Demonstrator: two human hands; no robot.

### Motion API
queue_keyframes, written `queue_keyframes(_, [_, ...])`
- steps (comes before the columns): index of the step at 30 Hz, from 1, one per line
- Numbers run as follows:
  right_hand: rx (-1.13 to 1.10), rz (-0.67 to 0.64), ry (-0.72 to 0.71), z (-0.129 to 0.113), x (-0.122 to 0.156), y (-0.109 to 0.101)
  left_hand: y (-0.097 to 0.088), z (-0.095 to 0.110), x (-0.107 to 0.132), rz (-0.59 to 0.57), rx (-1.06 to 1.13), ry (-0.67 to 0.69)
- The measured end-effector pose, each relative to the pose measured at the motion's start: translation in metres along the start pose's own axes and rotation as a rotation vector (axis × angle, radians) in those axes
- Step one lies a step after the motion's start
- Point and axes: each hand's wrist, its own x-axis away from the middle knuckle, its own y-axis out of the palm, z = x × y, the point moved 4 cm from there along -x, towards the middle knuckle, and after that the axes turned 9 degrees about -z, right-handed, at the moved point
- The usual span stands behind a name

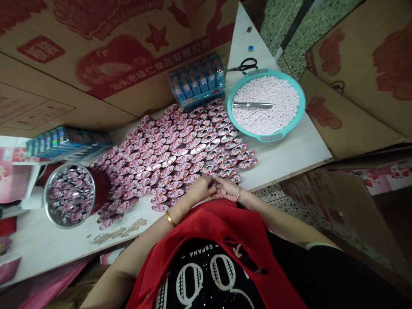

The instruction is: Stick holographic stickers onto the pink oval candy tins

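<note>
Both my hands meet at the near edge of a white table (pixel 289 154). My left hand (pixel 201 188), with a gold bangle on the wrist, is closed in a pinch. My right hand (pixel 229 189) is closed against it. Between the fingertips they hold a small piece, too small to name. Just beyond the hands, a spread of several small pink-and-silver oval containers (pixel 180 150) lies in rows on the table.
A teal basin (pixel 266 137) of small pink-white tablets with a metal scoop (pixel 252 104) stands at the right. A round metal tin (pixel 69 194) of ovals sits left. Blue packs (pixel 198 81), scissors (pixel 244 65) and cardboard boxes (pixel 96 51) lie behind.
</note>
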Motion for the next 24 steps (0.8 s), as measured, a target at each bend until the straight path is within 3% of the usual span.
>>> queue_keyframes(3, [0.206, 0.149, 0.023, -0.003, 0.002, -0.019, -0.004, -0.023, -0.01, 0.051, -0.037, -0.24])
queue_keyframes(6, [0.513, 0.329, -0.134, -0.014, 0.006, -0.035, -0.004, -0.033, -0.021, 0.066, -0.081, -0.347])
queue_keyframes(9, [0.902, 0.318, -0.312, -0.024, 0.012, -0.032, -0.002, -0.033, -0.028, 0.053, -0.134, -0.395])
queue_keyframes(11, [1.136, 0.298, -0.356, -0.027, 0.016, -0.026, -0.001, -0.029, -0.03, 0.037, -0.162, -0.408])
queue_keyframes(16, [1.564, 0.233, -0.186, -0.025, 0.008, -0.017, 0.0, -0.021, -0.03, 0.023, -0.245, -0.396])
queue_keyframes(20, [1.748, 0.162, -0.089, -0.019, -0.005, -0.013, 0.001, -0.021, -0.027, 0.019, -0.253, -0.393])
queue_keyframes(24, [1.931, 0.062, 0.132, -0.017, -0.009, -0.007, -0.004, -0.029, -0.029, -0.064, -0.226, -0.492])
